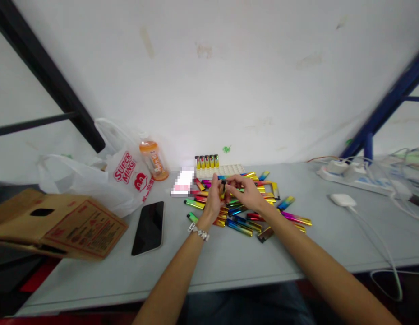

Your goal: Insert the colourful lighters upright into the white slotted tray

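Note:
Over a loose pile of shiny, colour-graded lighters, my two hands meet close together. My left hand is closed around a small lighter with a black top and a yellowish part; the fingers hide most of it. My right hand pinches at the same lighter from the other side, fingertips bent toward its top. Behind them is a cream rack with holes, where several yellow lighters with black tops stand upright in a row at its left.
Left on the grey table are a dark phone, a cardboard box, a white plastic bag and an orange drink bottle. A bright blurred-out rectangle lies beside the rack. Rightward are a charger, cables and a power strip.

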Demonstrator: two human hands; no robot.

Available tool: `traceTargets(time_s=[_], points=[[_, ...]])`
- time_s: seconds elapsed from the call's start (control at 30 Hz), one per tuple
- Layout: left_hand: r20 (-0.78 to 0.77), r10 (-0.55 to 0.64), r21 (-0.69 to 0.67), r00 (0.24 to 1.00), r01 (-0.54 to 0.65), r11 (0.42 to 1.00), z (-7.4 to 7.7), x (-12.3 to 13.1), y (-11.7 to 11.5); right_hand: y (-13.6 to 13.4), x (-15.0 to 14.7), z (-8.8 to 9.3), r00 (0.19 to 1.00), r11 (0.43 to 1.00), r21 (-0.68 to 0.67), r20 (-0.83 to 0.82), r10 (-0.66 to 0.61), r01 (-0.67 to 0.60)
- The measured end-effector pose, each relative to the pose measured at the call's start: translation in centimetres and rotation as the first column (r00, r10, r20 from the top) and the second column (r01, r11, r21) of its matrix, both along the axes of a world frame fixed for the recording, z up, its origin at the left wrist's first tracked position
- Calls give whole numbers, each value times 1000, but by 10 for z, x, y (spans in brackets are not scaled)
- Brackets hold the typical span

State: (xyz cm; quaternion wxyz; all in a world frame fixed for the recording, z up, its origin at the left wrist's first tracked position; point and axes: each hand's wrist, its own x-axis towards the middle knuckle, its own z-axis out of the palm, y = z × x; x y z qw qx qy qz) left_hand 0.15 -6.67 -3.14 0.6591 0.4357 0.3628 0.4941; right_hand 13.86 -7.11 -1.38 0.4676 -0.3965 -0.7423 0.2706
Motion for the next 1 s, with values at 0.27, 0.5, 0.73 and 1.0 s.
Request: traceTargets(time_s=[0.27,0.5,0.73,1.0], points=[[-189,159,74,969,-147,986,5,0,-3,-2,9,-15,976,995,-8,-193,-103,104],[-189,187,135,964,-163,977,7,0,-2,-3,4,-20,988,997,14,-139,-68,71],[-81,83,31,993,-81,996,11,-3,-7,-4,4,-20,993,997,34,-100,-65,69],[-124,81,38,989,-77,996,10,-3,-7,-5,3,-20,994,998,29,-89,-60,63]])
